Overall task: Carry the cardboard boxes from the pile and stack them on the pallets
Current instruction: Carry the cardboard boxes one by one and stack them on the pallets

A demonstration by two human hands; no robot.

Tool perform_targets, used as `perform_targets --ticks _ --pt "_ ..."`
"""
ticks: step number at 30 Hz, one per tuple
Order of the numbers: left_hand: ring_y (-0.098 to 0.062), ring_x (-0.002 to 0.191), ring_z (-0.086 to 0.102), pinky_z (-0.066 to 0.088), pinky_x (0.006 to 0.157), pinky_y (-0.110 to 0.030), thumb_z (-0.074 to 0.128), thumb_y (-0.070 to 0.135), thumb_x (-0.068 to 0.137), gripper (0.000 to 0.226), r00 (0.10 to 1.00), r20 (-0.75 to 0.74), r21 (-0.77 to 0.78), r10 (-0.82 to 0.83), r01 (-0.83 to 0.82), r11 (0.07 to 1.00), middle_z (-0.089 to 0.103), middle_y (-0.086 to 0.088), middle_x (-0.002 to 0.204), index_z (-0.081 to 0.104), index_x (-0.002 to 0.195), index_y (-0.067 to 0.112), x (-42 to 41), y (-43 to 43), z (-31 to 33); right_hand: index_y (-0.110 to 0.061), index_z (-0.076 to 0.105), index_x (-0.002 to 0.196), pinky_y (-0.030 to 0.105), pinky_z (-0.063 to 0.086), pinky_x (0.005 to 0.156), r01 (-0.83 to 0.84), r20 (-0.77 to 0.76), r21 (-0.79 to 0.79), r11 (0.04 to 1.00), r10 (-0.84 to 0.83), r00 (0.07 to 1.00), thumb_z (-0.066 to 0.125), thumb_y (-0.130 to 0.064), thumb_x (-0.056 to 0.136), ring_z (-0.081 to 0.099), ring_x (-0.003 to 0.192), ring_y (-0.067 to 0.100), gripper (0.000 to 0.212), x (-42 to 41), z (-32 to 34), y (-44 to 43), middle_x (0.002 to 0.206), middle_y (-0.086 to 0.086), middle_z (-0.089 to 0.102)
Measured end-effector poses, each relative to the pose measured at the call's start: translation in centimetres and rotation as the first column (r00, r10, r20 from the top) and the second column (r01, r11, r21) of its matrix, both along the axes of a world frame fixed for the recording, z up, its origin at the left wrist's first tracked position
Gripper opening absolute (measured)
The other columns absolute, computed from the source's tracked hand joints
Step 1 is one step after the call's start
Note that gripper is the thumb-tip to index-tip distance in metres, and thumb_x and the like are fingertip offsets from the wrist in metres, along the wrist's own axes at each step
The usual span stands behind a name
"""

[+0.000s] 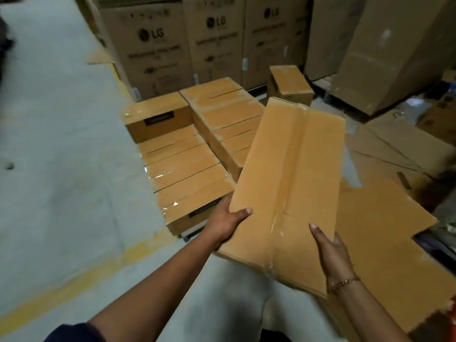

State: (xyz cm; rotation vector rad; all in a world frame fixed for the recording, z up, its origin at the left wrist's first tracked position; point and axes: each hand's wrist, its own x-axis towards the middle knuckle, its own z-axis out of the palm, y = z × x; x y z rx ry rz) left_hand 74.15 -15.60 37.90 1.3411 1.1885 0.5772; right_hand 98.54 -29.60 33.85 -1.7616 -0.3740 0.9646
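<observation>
Your left hand (229, 218) and right hand (330, 253) grip the near end of a long box (291, 174), one on each side. It's hanging just right of the stack (187, 166). Looks like a couple of layers are done already, this one isn't down yet, and the pile's out of view.

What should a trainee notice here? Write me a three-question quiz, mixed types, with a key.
1. True or false: only one hand holds the carried box.
2. Which wrist wears the bracelet? A) left B) right
3. Fill in: the tall cartons behind the stacked boxes read ___.
Key: 1 false, the left hand and the right hand both grip it; 2 B; 3 LG.
</observation>
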Motion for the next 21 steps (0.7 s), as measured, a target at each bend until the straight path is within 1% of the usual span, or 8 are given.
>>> perform_targets --ticks 3,6,10,13,15,16,18,21 --pt "-0.018 0.107 0.069 0.054 0.099 -0.05 0.081 0.045 0.078 0.046 0.992 0.017 -0.028 0.125 -0.125 0.992 0.072 0.009 0.118 0.055 0.116 0.051 -5.5 1.6 -0.2 -0.04 0.061 0.131 0.051 0.053 0.099 -0.095 -0.017 0.014 0.995 0.095 0.995 0.078 -0.078 0.064 0.067 0.11 0.025 0.079 -4.0 -0.2 4.4 0.121 -0.01 0.072" --pt "-0.013 0.103 0.071 0.055 0.097 -0.047 0.08 0.041 0.08 0.044 0.976 0.03 -0.048 0.214 -0.212 0.976 0.074 0.013 0.113 0.059 0.118 0.049 -9.7 3.4 -0.7 -0.029 0.06 0.133 0.046 0.057 0.09 -0.18 -0.055 0.03 0.983 0.181 0.982 0.079 -0.058 0.078 0.069 0.104 0.027 0.065 -7.9 0.3 8.6 0.117 -0.001 0.072" --pt "-0.009 0.104 0.071 0.055 0.098 -0.044 0.078 0.042 0.08 0.05 0.947 0.019 -0.066 0.322 -0.32 0.945 0.073 0.016 0.115 0.058 0.125 0.047 -13.9 6.4 -1.6 -0.025 0.061 0.133 0.04 0.057 0.083 -0.268 -0.071 -0.003 0.963 0.267 0.961 0.078 -0.051 0.082 0.068 0.1 0.026 0.06 -11.5 -0.6 14.4 0.113 0.001 0.072" --pt "-0.009 0.104 0.07 0.055 0.098 -0.043 0.077 0.049 0.074 0.052 0.922 -0.001 -0.092 0.388 -0.387 0.918 0.073 0.018 0.115 0.059 0.123 0.049 -17.0 9.1 -1.9 -0.027 0.057 0.138 0.042 0.057 0.084 -0.349 -0.102 -0.025 0.937 0.345 0.933 0.077 -0.061 0.078 0.066 0.103 0.026 0.072 -14.2 -0.8 18.8 0.119 0.001 0.07" --pt "-0.009 0.104 0.07 0.055 0.098 -0.044 0.076 0.052 0.073 0.051 0.911 -0.011 -0.092 0.412 -0.411 0.907 0.073 0.018 0.114 0.061 0.121 0.049 -19.0 10.9 -2.0 -0.025 0.058 0.136 0.038 0.056 0.081 -0.397 -0.082 -0.03 0.917 0.394 0.915 0.076 -0.057 0.082 0.065 0.104 0.025 0.065 -16.1 -0.5 21.6 0.12 0.003 0.069" --pt "-0.009 0.104 0.071 0.055 0.097 -0.044 0.076 0.052 0.072 0.052 0.904 -0.017 -0.097 0.427 -0.426 0.899 0.073 0.018 0.114 0.061 0.122 0.048 -20.1 11.7 -2.0 -0.024 0.058 0.137 0.04 0.056 0.084 -0.408 -0.09 -0.044 0.912 0.403 0.911 0.076 -0.057 0.081 0.065 0.105 0.025 0.067 -17.0 -0.4 23.0 0.122 0.003 0.068" --pt "-0.01 0.103 0.071 0.055 0.097 -0.045 0.076 0.05 0.073 0.053 0.888 -0.016 -0.112 0.459 -0.458 0.882 0.073 0.018 0.113 0.061 0.123 0.046 -22.2 13.2 -2.0 -0.025 0.055 0.141 0.047 0.054 0.095 -0.438 -0.091 -0.085 0.895 0.43 0.898 0.079 -0.066 0.072 0.064 0.11 0.027 0.084 -19.0 -0.6 25.3 0.127 0.002 0.067" --pt "-0.011 0.103 0.071 0.055 0.097 -0.046 0.078 0.051 0.07 0.052 0.875 -0.007 -0.139 0.484 -0.481 0.866 0.074 0.017 0.112 0.062 0.12 0.048 -25.7 16.0 -2.2 -0.029 0.053 0.143 0.052 0.052 0.1 -0.465 -0.067 -0.091 0.88 0.461 0.885 0.079 -0.081 0.055 0.062 0.114 0.028 0.106 -22.1 -1.5 29.1 0.13 0.0 0.066"
